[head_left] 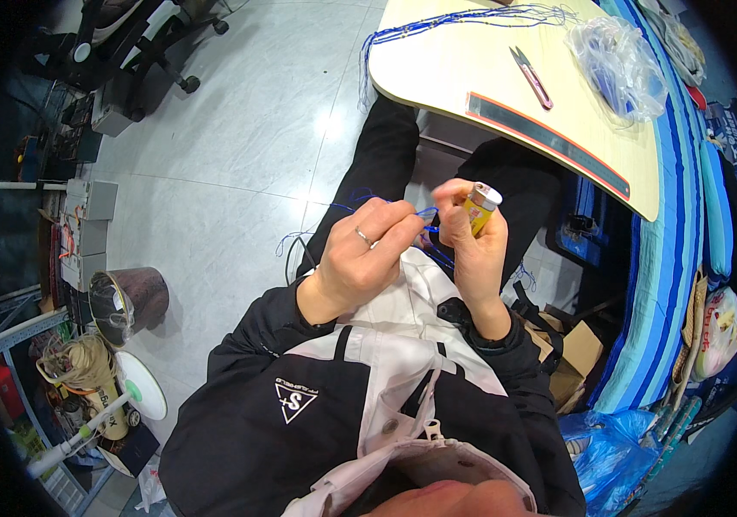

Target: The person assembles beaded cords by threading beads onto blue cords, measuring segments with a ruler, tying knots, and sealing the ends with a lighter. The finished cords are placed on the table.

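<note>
Thin blue cord (427, 213) runs between my two hands over my lap, with loose ends trailing out to the left. My left hand (364, 254), a ring on one finger, is closed in a pinch on the cord. In my right hand (476, 246) a yellow lighter (479, 209) is gripped upright, its silver top showing above the fingers. The right fingertips also come close to the cord; whether they pinch it I cannot tell.
On the pale table (437, 52) ahead right lie a bundle of blue cords (463, 19), thread snips (530, 77), a dark ruler (549, 142) and a clear plastic bag (618, 69). A striped blue cloth (674, 215) lies right. Leftward stand a bin (140, 297) and a wheeled chair (153, 52).
</note>
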